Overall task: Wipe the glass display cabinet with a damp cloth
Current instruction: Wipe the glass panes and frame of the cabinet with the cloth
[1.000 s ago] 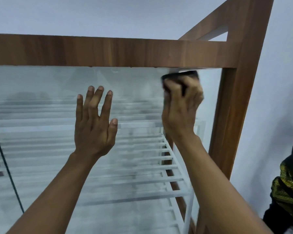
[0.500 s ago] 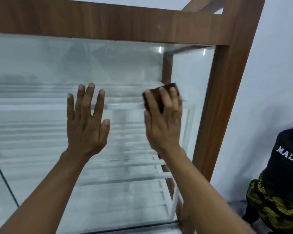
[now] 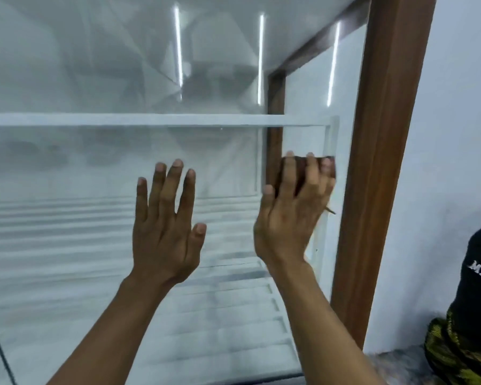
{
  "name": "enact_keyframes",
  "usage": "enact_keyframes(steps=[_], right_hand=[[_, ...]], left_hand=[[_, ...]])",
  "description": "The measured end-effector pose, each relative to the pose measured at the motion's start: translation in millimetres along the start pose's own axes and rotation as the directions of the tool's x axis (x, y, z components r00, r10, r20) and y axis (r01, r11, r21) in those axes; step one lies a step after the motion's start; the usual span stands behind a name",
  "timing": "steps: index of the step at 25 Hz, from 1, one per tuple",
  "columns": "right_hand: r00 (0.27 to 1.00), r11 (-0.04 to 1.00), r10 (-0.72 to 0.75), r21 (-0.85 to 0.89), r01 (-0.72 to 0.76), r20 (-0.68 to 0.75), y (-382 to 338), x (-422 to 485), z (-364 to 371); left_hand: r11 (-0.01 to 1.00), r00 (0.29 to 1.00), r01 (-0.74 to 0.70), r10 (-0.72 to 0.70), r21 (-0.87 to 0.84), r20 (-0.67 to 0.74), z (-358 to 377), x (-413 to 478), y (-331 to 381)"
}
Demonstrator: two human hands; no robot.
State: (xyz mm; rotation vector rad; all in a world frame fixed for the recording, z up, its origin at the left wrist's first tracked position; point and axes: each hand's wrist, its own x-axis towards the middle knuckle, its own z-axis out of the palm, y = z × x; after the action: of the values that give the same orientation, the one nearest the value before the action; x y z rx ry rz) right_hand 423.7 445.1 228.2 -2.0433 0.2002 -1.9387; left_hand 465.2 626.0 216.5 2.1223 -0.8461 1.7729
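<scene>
Head view: seated person in dark clothes (image 3: 478, 301) low at right, against pale wall (image 3: 456, 134); brown wooden post (image 3: 378, 162) bounds the glass (image 3: 95, 162) on the right; white slatted shelves (image 3: 220, 315) behind pane; open pane to the left. Left hand (image 3: 164, 229) flat on glass, fingers spread, holding nothing; right hand (image 3: 289, 218) splayed, pressing dark cloth (image 3: 300, 169) to glass just beside post.

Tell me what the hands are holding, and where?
The right hand presses a dark brown cloth pad to the glass pane, fingers spread across its back. The left hand holds nothing.
</scene>
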Motion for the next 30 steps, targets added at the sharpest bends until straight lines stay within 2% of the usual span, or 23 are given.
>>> enact_keyframes(steps=[2,3,4,6,8,10,11,12,13,15,17,18,19,20,21,22,23,24,25,26,28,29,30], right_hand=[[0.912,0.919,-0.393,0.094,0.383,0.118,-46.5,-54.6,17.0],[0.86,0.87,-0.491,0.123,0.478,0.137,-41.5,-74.1,18.1],[0.862,0.874,-0.486,0.099,0.477,0.144,-18.0,-77.7,14.5],[0.967,0.968,-0.251,0.026,0.25,0.036,48.1,-53.0,-2.9],[0.991,0.993,-0.117,-0.008,0.116,-0.065,64.3,-55.5,-7.0],[0.947,0.947,-0.321,-0.007,0.321,0.0,31.1,-126.1,18.3],[0.878,0.882,-0.47,0.054,0.467,0.083,10.1,-175.6,22.2],[0.827,0.835,-0.55,0.095,0.542,0.114,10.9,-208.4,24.8],[0.834,0.844,-0.537,0.084,0.53,0.125,26.8,-217.0,22.3],[0.95,0.95,-0.311,0.005,0.311,0.011,81.7,-185.3,7.5],[0.994,0.998,-0.059,-0.026,0.057,-0.093,92.1,-172.5,-0.9],[0.991,0.993,-0.114,-0.014,0.114,-0.068,81.1,-189.2,6.5],[0.952,0.952,-0.305,-0.005,0.305,0.021,59.2,-223.3,17.4],[0.852,0.863,-0.504,0.056,0.501,0.145,40.3,-262.9,23.0],[0.765,0.79,-0.611,0.092,0.606,0.202,37.8,-290.9,23.0],[0.76,0.786,-0.614,0.077,0.613,0.213,50.6,-302.2,20.9],[0.837,0.858,-0.511,0.053,0.511,0.194,77.1,-295.1,15.6],[0.944,0.951,-0.308,0.035,0.306,0.113,100.5,-283.9,7.3],[0.991,0.994,-0.106,0.026,0.105,0.085,110.5,-279.4,-1.9],[0.995,0.999,-0.044,0.004,0.044,0.094,114.0,-285.0,-6.1],[0.912,0.936,-0.336,-0.024,0.351,0.233,99.3,-324.1,-3.5],[0.849,0.89,-0.436,0.006,0.456,0.299,95.8,-343.6,-5.4],[0.837,0.88,-0.451,-0.001,0.474,0.311,103.6,-350.7,-7.8]], left_hand=[[0.999,0.998,0.033,-0.035,-0.027,-0.059,4.0,-20.0,-0.3],[0.997,0.995,0.066,-0.069,-0.044,-0.077,4.5,-33.0,-1.2],[0.995,0.993,0.08,-0.084,-0.053,-0.082,5.6,-47.0,-1.0],[0.998,0.995,0.031,-0.037,-0.06,-0.097,10.6,-71.3,5.9],[0.998,0.996,-0.016,0.01,-0.063,-0.089,20.0,-90.6,14.1],[0.999,0.995,-0.012,0.007,-0.05,-0.095,30.2,-119.5,19.6],[0.999,0.995,0.004,-0.008,-0.043,-0.099,33.2,-137.8,19.8],[0.999,0.995,0.021,-0.024,-0.034,-0.093,35.1,-157.6,18.6],[0.999,0.996,0.031,-0.032,-0.019,-0.083,37.4,-176.7,17.9],[1.0,0.996,0.029,-0.029,-0.001,-0.087,42.5,-207.6,19.7],[0.999,0.995,0.027,-0.029,-0.017,-0.096,45.5,-217.2,19.5],[0.999,0.994,0.023,-0.026,-0.025,-0.109,46.9,-217.0,19.3],[0.999,0.992,0.022,-0.027,-0.036,-0.122,47.1,-217.2,18.8],[0.999,0.991,0.028,-0.034,-0.046,-0.132,46.1,-219.9,17.8],[0.998,0.99,0.034,-0.041,-0.048,-0.133,45.6,-226.6,16.6],[0.999,0.991,0.037,-0.042,-0.039,-0.125,46.8,-237.5,15.8],[0.999,0.993,0.036,-0.038,-0.02,-0.111,48.6,-251.0,16.6],[1.0,0.995,0.023,-0.023,0.006,-0.094,50.9,-263.9,18.6],[1.0,0.997,0.0,0.002,0.027,-0.073,53.4,-273.6,20.6],[0.999,0.998,-0.027,0.029,0.041,-0.059,55.9,-279.4,22.4],[0.994,0.995,-0.083,0.086,0.066,-0.045,57.9,-281.8,22.3],[0.991,0.993,-0.11,0.113,0.078,-0.042,57.9,-281.1,21.2],[0.988,0.99,-0.13,0.134,0.088,-0.043,57.8,-280.0,19.6]])
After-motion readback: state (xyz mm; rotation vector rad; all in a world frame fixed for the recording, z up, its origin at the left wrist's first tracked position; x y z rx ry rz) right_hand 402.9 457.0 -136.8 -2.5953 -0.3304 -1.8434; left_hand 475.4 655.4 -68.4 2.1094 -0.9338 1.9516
